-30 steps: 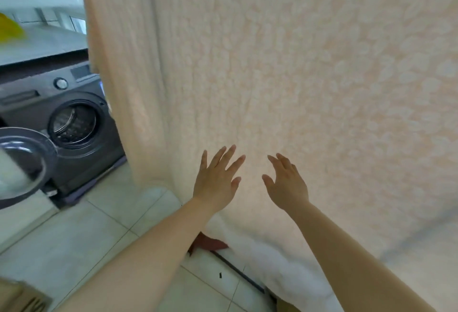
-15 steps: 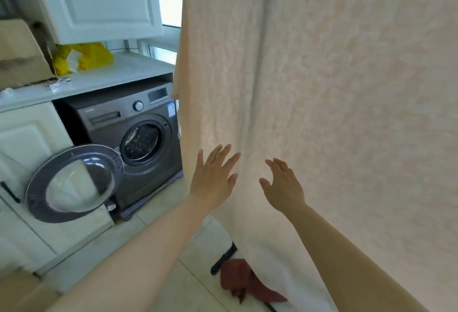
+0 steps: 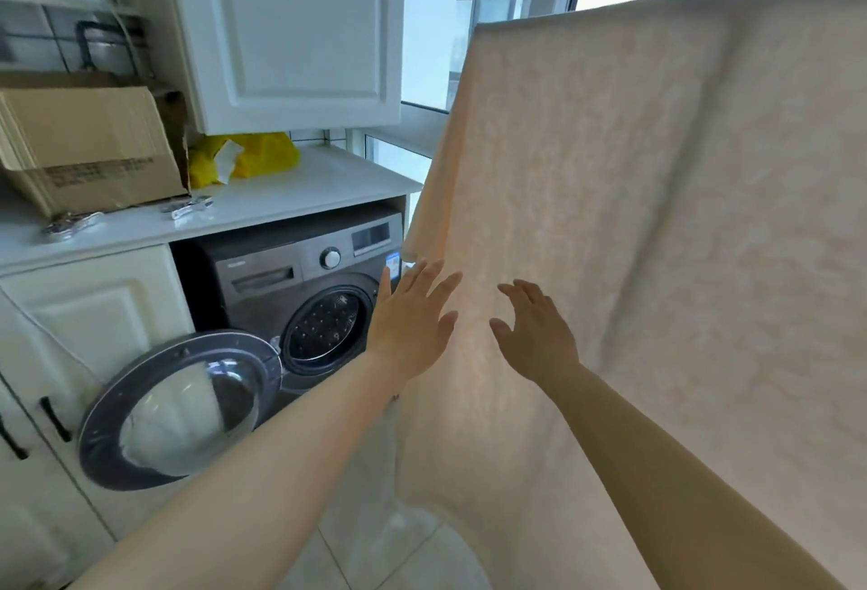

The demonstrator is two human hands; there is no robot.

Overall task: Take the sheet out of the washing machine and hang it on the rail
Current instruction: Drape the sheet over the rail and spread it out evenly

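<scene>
Bare left hand (image 3: 413,327) and right hand (image 3: 532,336), fingers spread, holding nothing, reach at the sheet (image 3: 633,237). Sheet: pale peach, textured, draped from its top edge, right of the washer (image 3: 300,284). Washer: grey, round door (image 3: 178,406) open, perforated drum visible. Cardboard box (image 3: 89,144) above.

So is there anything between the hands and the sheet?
No, nothing visible. Both the left hand and the right hand are open right in front of the hanging sheet, with only air between.
</scene>
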